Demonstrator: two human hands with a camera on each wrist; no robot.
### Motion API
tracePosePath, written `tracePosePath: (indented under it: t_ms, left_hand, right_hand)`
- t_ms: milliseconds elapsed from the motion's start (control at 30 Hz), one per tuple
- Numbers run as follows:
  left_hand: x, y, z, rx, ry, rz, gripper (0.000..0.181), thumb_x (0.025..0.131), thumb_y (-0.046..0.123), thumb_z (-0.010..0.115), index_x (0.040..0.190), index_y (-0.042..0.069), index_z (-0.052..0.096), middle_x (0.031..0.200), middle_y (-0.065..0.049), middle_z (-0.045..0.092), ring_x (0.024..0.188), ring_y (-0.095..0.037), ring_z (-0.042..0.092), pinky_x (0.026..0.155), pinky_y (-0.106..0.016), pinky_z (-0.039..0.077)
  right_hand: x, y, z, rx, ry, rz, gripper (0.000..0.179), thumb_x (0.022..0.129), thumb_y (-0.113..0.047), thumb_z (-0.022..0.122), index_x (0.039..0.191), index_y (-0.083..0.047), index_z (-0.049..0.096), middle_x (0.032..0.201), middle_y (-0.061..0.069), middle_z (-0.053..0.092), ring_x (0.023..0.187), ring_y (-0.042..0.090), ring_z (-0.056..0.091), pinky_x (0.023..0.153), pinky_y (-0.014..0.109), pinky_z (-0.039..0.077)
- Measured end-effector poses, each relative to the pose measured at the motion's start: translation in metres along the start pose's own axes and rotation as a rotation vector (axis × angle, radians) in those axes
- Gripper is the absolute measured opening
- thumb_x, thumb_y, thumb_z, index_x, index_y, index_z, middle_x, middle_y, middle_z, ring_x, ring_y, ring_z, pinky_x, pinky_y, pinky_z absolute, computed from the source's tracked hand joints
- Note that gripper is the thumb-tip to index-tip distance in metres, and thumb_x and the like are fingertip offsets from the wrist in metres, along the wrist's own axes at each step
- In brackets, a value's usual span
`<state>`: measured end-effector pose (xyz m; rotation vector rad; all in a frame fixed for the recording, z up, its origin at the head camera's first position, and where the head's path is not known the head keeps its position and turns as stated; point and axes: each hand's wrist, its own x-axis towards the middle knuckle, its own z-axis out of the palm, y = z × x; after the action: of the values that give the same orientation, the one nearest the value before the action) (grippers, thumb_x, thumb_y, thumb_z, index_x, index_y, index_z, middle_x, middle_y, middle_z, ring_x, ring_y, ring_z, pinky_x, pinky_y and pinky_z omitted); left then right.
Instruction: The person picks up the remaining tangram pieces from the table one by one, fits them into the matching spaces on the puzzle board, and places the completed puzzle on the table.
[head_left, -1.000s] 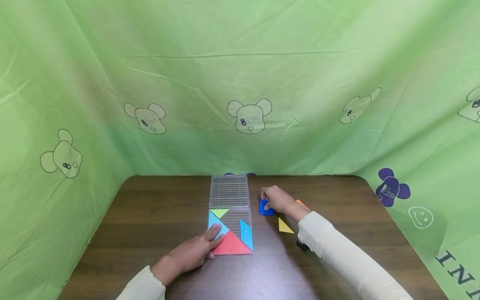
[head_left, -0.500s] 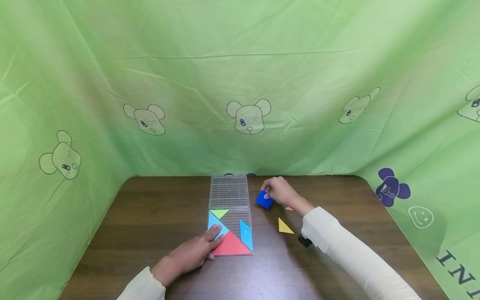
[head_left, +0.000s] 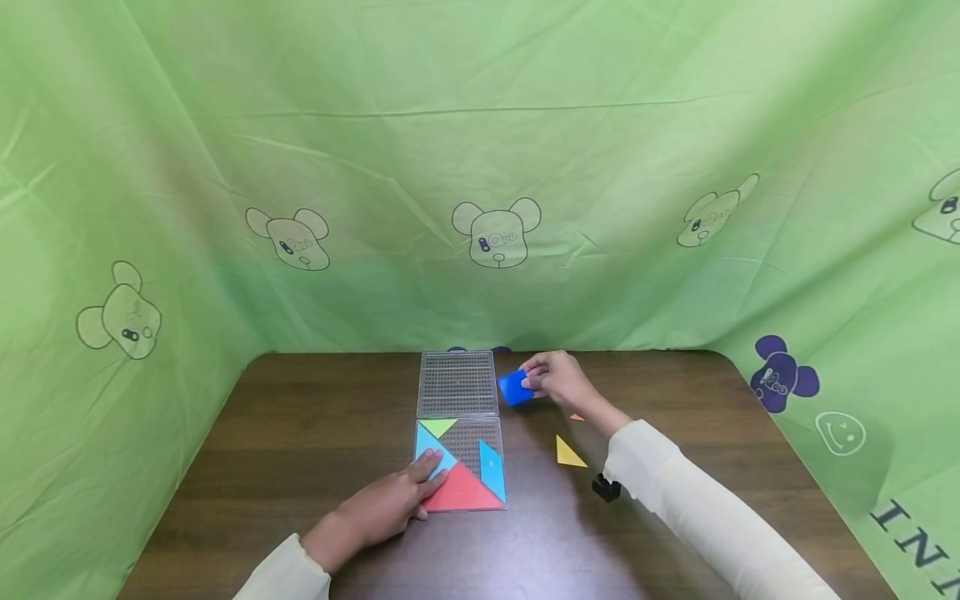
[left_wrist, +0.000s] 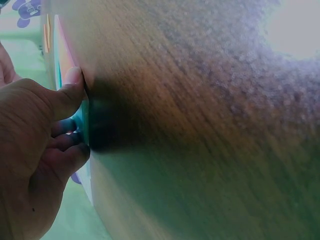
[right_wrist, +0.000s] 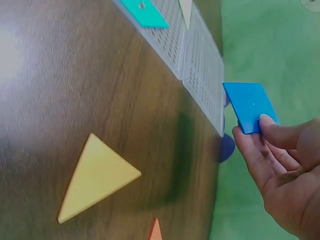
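Observation:
My right hand [head_left: 558,379] pinches a blue square tangram piece [head_left: 515,387] between thumb and fingers, raised above the table beside the upper panel of a clear gridded case. My left hand [head_left: 386,504] rests at the left edge of the lower case panel [head_left: 468,433], its fingers lying over a light blue triangle [head_left: 435,442] and a red triangle [head_left: 467,492]. A green triangle [head_left: 437,426] sits at that panel's top corner. Along its right side lies a light blue parallelogram [head_left: 492,471]. The left wrist view shows the left thumb [left_wrist: 72,80] at the case's edge.
A yellow triangle [head_left: 570,452] lies on the brown wooden table [head_left: 315,433] right of the case. Part of an orange piece [head_left: 577,417] shows under the right forearm, near a small black object [head_left: 606,487]. Green printed cloth [head_left: 375,150] hangs around the table.
My right hand has lifted the blue square off the table, tilted it and carried it left toward the upper case panel. My left hand has stayed in place.

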<state>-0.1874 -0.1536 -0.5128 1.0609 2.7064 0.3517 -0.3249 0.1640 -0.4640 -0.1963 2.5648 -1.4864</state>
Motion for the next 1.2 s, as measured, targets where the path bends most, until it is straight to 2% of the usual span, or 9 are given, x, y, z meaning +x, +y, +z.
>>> tracePosePath:
  t_ms: [200, 333, 567, 833, 1033, 1200]
  left_hand:
    - [-0.001, 0.0, 0.0, -0.007, -0.005, -0.002, 0.059, 0.1, 0.019, 0.066, 0.155, 0.01, 0.045, 0.167, -0.016, 0.031, 0.153, -0.035, 0.034, 0.104, -0.038, 0.055]
    - [-0.001, 0.0, 0.0, -0.007, -0.006, -0.003, 0.06, 0.1, 0.019, 0.067, 0.155, 0.011, 0.045, 0.167, -0.016, 0.032, 0.154, -0.036, 0.033, 0.105, -0.038, 0.054]
    - [0.0, 0.0, 0.0, 0.004, -0.01, -0.01, 0.059, 0.101, 0.019, 0.066, 0.155, 0.011, 0.045, 0.167, -0.016, 0.031, 0.154, -0.035, 0.034, 0.106, -0.039, 0.053]
    - [0.0, 0.0, 0.0, 0.007, -0.012, -0.016, 0.059, 0.101, 0.02, 0.066, 0.155, 0.012, 0.044, 0.168, -0.016, 0.03, 0.154, -0.034, 0.033, 0.107, -0.039, 0.052]
    - [0.001, -0.001, 0.0, 0.009, -0.002, 0.002, 0.058, 0.101, 0.019, 0.066, 0.155, 0.011, 0.045, 0.167, -0.017, 0.032, 0.153, -0.035, 0.034, 0.106, -0.039, 0.053]
    - [0.001, -0.001, 0.0, 0.011, -0.002, 0.003, 0.059, 0.101, 0.019, 0.066, 0.155, 0.012, 0.045, 0.167, -0.017, 0.031, 0.153, -0.035, 0.034, 0.106, -0.039, 0.053]
  right_hand:
    - [0.0, -0.001, 0.011, 0.107, 0.004, 0.041, 0.022, 0.091, 0.008, 0.07, 0.113, 0.011, 0.068, 0.094, 0.018, 0.07, 0.075, 0.016, 0.07, 0.077, 0.04, 0.065]
    - [0.001, -0.003, 0.02, 0.144, -0.003, 0.037, 0.023, 0.091, 0.008, 0.071, 0.113, 0.011, 0.068, 0.092, 0.016, 0.069, 0.073, 0.014, 0.068, 0.076, 0.038, 0.065]
    - [0.002, -0.009, 0.034, 0.199, 0.009, 0.036, 0.022, 0.087, 0.012, 0.072, 0.109, 0.012, 0.07, 0.087, 0.014, 0.067, 0.073, 0.017, 0.07, 0.074, 0.036, 0.065]
    - [0.001, -0.018, 0.052, 0.194, 0.04, 0.062, 0.018, 0.089, 0.011, 0.071, 0.107, 0.01, 0.07, 0.09, 0.017, 0.072, 0.072, 0.016, 0.073, 0.071, 0.034, 0.065]
    - [-0.001, -0.019, 0.064, 0.202, 0.015, 0.078, 0.022, 0.086, 0.012, 0.072, 0.108, 0.011, 0.069, 0.089, 0.018, 0.071, 0.071, 0.015, 0.072, 0.072, 0.035, 0.065]
    - [-0.003, -0.019, 0.074, 0.164, -0.01, 0.084, 0.019, 0.088, 0.01, 0.072, 0.106, 0.008, 0.071, 0.09, 0.017, 0.071, 0.074, 0.017, 0.073, 0.073, 0.035, 0.065]
